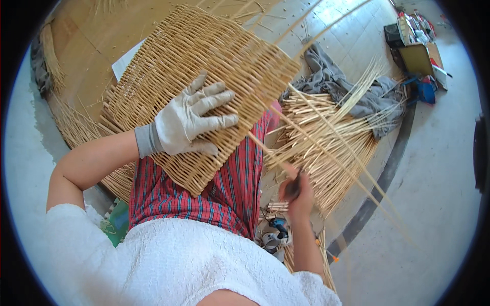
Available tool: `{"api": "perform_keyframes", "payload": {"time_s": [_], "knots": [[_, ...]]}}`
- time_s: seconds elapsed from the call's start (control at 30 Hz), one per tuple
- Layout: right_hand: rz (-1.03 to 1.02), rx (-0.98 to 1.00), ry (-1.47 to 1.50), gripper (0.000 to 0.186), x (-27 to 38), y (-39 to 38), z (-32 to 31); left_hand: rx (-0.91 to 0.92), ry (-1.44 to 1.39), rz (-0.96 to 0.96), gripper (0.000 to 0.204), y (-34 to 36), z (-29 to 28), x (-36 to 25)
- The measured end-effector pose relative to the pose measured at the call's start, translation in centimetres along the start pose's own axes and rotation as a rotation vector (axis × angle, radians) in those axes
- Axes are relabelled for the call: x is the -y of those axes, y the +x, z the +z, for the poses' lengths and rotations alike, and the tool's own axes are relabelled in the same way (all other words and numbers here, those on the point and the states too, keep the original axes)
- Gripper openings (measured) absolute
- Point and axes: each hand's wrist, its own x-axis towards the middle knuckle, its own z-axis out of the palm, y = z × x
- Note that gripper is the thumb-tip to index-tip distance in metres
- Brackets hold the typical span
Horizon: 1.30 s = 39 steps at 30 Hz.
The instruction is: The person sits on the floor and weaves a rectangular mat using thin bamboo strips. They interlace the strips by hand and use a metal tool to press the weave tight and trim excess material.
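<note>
A flat woven wicker panel (204,76), pale straw in colour with tight ribbed rows, rests tilted across the person's lap, over red checked trousers (224,188). Its edges are rounded, and loose uncut rods stick out from its far side. The weave looks dry, stiff and ridged.

The left hand (191,120), in a light grey work glove with a darker knitted cuff, lies flat on top of the panel. Its fingers are spread wide and point up and to the right, palm pressing down on the weave. The bare left forearm comes in from the left, elbow bent.

The right hand (296,191) is bare and blurred, lower right of the panel and apart from it. It is closed round a small dark tool (292,187), gripped in the fist; what kind of tool cannot be made out. Several long thin rods (332,137) run diagonally past this hand.

Just beyond the right hand lies a thick bundle of cut wicker sticks (326,127), fanned out on the pale floor (434,204). A crumpled grey cloth (332,76) lies behind the bundle. The person wears a white textured top (173,265).
</note>
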Motion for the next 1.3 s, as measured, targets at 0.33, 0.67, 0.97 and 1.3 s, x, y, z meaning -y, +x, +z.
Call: {"api": "perform_keyframes", "payload": {"time_s": [0.33,0.67,0.97,1.3], "knots": [[-0.298,0.358,-0.611,0.053,1.6,-2.7,1.2,0.08,0.011,0.032,0.112,-0.1,-1.0,-0.6],[-0.272,0.398,-0.486,0.055,1.2,-2.1,1.4,0.071,0.059,0.046,0.114,0.1,-0.6,-0.6],[-0.278,0.387,-0.539,0.055,1.2,-1.1,1.1,0.084,0.046,0.036,0.11,0.2,-0.6,-0.4],[-0.217,0.415,-0.5,0.057,2.1,-0.7,1.1,0.129,0.062,0.036,0.11,-0.2,-0.1,0.1]]}}
